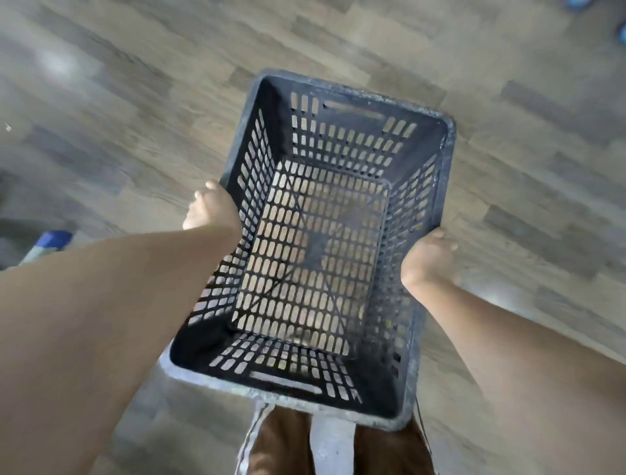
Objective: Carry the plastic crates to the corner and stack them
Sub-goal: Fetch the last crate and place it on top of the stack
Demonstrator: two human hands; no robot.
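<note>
A dark, slotted plastic crate (pixel 437 162) hangs in the air in front of me, open side up and with nothing in it. My left hand (pixel 210 208) grips its left long rim, thumb on top. My right hand (pixel 428 257) grips the right long rim, fingers curled under the edge. The floor shows through the slots in the crate's bottom. My legs in brown trousers appear below the near end of the crate.
Grey-brown wood-plank floor (pixel 135 101) spreads all around. A blue-and-pale object (pixel 47 244) lies at the left edge, partly cut off. Small blue things (pixel 579 3) show at the top right corner. The picture is blurred by motion.
</note>
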